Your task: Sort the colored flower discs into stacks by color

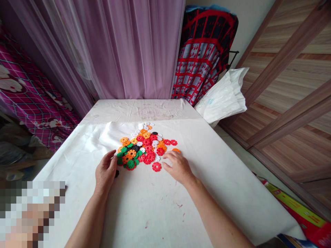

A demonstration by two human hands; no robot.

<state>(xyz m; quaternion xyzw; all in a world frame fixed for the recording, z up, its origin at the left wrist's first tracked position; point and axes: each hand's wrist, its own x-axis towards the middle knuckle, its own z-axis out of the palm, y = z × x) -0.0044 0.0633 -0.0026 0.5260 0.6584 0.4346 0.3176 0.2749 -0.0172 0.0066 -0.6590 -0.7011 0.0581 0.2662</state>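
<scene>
A loose pile of flower-shaped plastic discs (148, 146) in red, orange, green, white and black lies in the middle of the table. At its left edge is my left hand (106, 168), fingers stretched toward the green and orange discs, nothing visible in it. A black disc (117, 173) shows partly beside that hand. My right hand (179, 167) rests at the pile's right side, thumb and fingers apart and holding nothing. Close to its fingers are a single red disc (156, 167) and an orange disc (176, 150), the latter partly covered by the hand.
A white cloth (160, 213) with small red marks covers the table. A white bag (222, 96) stands at the far right corner, before a red patterned cloth (196, 58). Purple curtains (134, 48) hang behind. A pixelated patch (33, 213) hides the lower left.
</scene>
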